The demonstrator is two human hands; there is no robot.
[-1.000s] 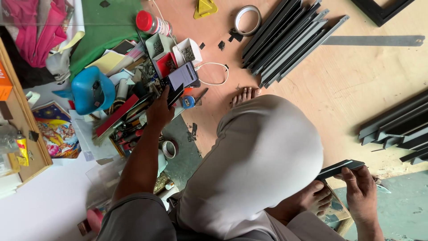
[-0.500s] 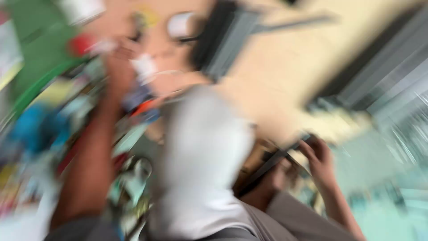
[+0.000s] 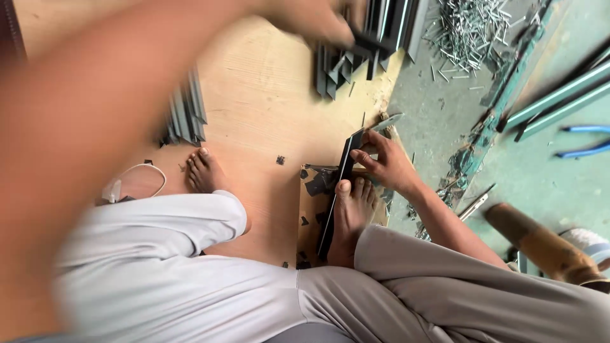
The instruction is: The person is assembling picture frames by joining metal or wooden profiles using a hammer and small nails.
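My right hand (image 3: 384, 166) grips the upper end of a long black strip (image 3: 340, 190). The strip lies on a small wooden board (image 3: 309, 222) and is pinned by my right foot (image 3: 349, 216). A metal blade-like tool (image 3: 389, 122) pokes out just above that hand. My left arm sweeps blurred across the upper left. My left hand (image 3: 314, 22) is at the top, against a stack of dark grey strips (image 3: 375, 32). Its fingers look curled, but the blur hides whether they hold anything. My left foot (image 3: 203, 171) rests on the plywood floor.
A heap of metal nails (image 3: 473, 32) lies at the top right. Teal bars (image 3: 559, 95) and blue-handled pliers (image 3: 584, 140) are on the green floor. A wooden tool handle (image 3: 534, 244) lies at the right, more grey strips (image 3: 187, 117) and a white cable (image 3: 143, 181) at the left.
The view has swung from the cluttered left side to the right. My left hand left the clutter and moved across to the grey strips. My right hand still holds the black strip.
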